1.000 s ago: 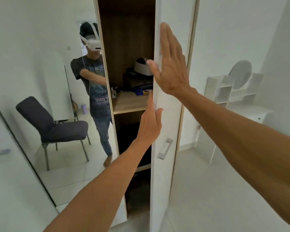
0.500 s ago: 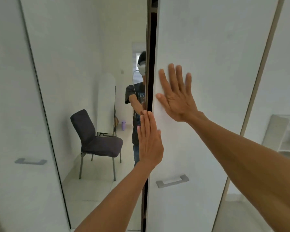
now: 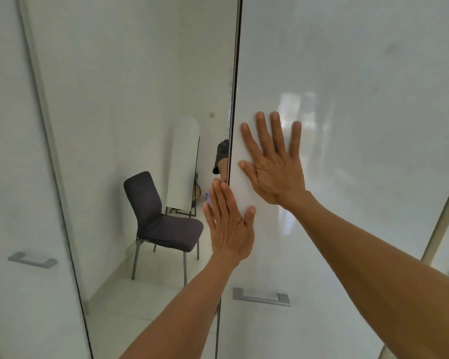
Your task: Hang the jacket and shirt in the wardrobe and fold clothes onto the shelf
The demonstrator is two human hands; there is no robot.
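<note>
Both hands flat, fingers spread: right hand [image 3: 275,164] on white wardrobe door [image 3: 347,125], left hand [image 3: 228,224] across the seam. Wardrobe interior hidden.

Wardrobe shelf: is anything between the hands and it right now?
Yes. The white wardrobe door is shut, or nearly so, with the left hand and right hand flat against it. The shelf is hidden.

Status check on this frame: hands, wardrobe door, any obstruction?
Left hand and right hand flat, open, on white door. Door nearly shut against mirrored panel. Nothing in the way.
</note>
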